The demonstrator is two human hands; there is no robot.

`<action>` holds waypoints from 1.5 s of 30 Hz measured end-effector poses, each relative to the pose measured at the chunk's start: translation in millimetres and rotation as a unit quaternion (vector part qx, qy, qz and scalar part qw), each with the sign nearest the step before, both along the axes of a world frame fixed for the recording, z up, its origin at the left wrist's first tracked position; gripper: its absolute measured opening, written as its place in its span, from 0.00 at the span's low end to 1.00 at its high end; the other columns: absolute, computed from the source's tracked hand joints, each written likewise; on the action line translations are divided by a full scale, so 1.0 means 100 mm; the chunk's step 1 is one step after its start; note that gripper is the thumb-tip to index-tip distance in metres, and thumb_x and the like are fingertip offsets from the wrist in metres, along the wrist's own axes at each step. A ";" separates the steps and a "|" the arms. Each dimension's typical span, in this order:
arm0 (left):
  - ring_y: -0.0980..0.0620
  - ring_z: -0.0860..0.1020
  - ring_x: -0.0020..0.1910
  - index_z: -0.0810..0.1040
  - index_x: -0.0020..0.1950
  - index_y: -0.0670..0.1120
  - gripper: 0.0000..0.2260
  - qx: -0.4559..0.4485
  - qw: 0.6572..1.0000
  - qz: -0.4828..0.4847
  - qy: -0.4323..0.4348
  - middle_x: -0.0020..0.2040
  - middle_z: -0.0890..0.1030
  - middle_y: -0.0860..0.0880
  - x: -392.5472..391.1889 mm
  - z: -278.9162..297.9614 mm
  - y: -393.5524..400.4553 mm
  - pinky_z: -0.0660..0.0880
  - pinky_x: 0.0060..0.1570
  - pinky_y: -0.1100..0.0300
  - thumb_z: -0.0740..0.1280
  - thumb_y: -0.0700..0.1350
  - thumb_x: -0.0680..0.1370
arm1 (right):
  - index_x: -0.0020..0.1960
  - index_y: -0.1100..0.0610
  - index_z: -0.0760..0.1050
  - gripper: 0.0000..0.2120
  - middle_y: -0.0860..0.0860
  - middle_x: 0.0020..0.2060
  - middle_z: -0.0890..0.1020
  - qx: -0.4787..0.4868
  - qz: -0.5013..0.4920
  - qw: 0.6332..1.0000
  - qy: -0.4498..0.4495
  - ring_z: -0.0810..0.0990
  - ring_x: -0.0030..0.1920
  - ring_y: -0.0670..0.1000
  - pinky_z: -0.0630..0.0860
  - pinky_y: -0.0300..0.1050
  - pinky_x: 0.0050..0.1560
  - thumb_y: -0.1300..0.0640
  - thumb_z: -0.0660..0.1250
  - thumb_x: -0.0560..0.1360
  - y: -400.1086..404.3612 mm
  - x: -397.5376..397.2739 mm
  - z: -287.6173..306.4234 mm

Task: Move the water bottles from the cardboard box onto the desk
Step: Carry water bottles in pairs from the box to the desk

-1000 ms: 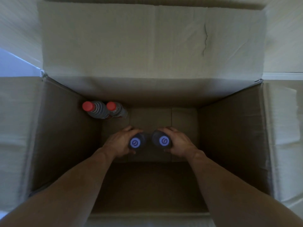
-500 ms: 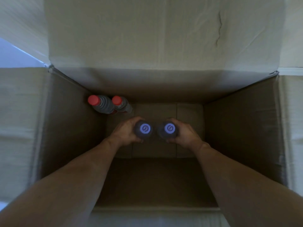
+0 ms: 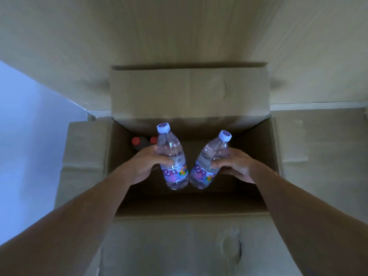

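Lifting two bottles out of the box at once, I have my left hand wrapped around the left bottle at mid-body, thumb across the front just above the label. My right hand is curled around the right bottle the same way. Both are clear, capped, and tilted with their caps leaning away from me and their bases close together, nearly touching, over the middle of the box opening.

This looks like the carry step: the bottles seem to be up at about the level of the box rim but not yet past its far edge. Next I'd need to raise them above the far flap and set them upright on the desk, which I can't make out for certain from here.

Two red-capped bottles stand in the far left corner of the box, partly hidden behind my left hand, so the job isn't finished.
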State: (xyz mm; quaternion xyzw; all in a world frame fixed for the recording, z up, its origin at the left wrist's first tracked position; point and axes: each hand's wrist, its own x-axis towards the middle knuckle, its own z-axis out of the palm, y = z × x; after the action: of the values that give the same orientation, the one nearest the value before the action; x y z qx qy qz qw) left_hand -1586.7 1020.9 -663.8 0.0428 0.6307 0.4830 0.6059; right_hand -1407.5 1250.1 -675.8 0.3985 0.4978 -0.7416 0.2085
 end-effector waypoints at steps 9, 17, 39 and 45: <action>0.39 0.80 0.59 0.77 0.67 0.42 0.26 0.010 0.997 0.050 -0.065 0.61 0.81 0.39 -0.08 1.36 0.39 0.78 0.60 0.43 0.71 0.47 0.70 | 0.64 0.50 0.79 0.31 0.51 0.63 0.81 -0.131 -0.051 0.988 0.059 0.81 0.61 0.50 0.80 0.55 0.54 0.57 0.78 0.62 0.32 -0.08 1.35; 0.44 0.85 0.49 0.81 0.60 0.41 0.22 0.064 0.991 0.100 -0.069 0.53 0.84 0.39 -0.11 2.57 0.82 0.82 0.46 0.51 0.74 0.52 0.72 | 0.71 0.62 0.71 0.37 0.61 0.58 0.80 -0.156 -0.146 0.972 0.097 0.81 0.56 0.61 0.77 0.58 0.57 0.46 0.75 0.69 0.39 -0.13 2.46; 0.41 0.83 0.43 0.78 0.64 0.39 0.28 0.081 0.992 0.054 -0.082 0.48 0.82 0.38 0.37 4.64 1.29 0.81 0.48 0.47 0.74 0.54 0.70 | 0.61 0.64 0.76 0.23 0.62 0.49 0.83 -0.054 -0.248 0.959 0.128 0.84 0.46 0.59 0.81 0.54 0.49 0.51 0.75 0.73 0.47 0.59 4.69; 0.42 0.83 0.42 0.73 0.69 0.39 0.23 0.108 0.992 -0.049 -0.043 0.51 0.82 0.38 0.58 4.87 1.46 0.81 0.45 0.46 0.70 0.45 0.76 | 0.57 0.64 0.76 0.20 0.59 0.44 0.84 -0.054 -0.338 0.929 0.140 0.85 0.41 0.56 0.83 0.50 0.43 0.52 0.72 0.71 0.22 0.97 5.01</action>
State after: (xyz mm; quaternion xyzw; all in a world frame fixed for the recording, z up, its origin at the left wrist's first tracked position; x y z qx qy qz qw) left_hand -1528.5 1166.9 -177.0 0.1182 0.5458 0.5190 0.6471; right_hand -1310.8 1272.5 -175.0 0.4231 0.3170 -0.8422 -0.1054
